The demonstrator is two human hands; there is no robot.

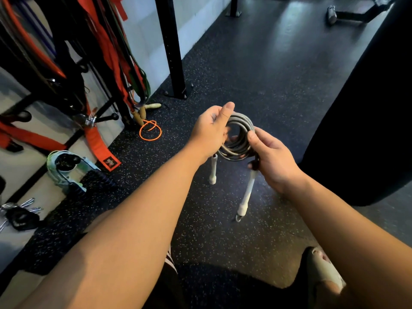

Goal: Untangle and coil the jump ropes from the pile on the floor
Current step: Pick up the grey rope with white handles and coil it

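While both hands grip, grey jump rope [237, 136] coiled, white handles [246, 192] dangling

I count two jump ropes: one grey rope [240, 120] mid-frame, one orange rope [150, 130] at left; two white handles [213, 170] [247, 192].

Left arm: bare and stretched right out from the lower left, climbing toward the middle of the view.
Left hand [210, 130]: back turned to the camera, fingers curled in round the left side of the grey rope coil [241, 119], thumb straight and pointing up by the coil's top edge.
Right arm: bare too, reached in from the lower right, wrist angled inward.
Right hand [275, 158]: thumb pressed on the coil's right side, fingers wrapped underneath, mostly hidden.
Both hands: close together, facing each other across the coil, held out in front of the body.
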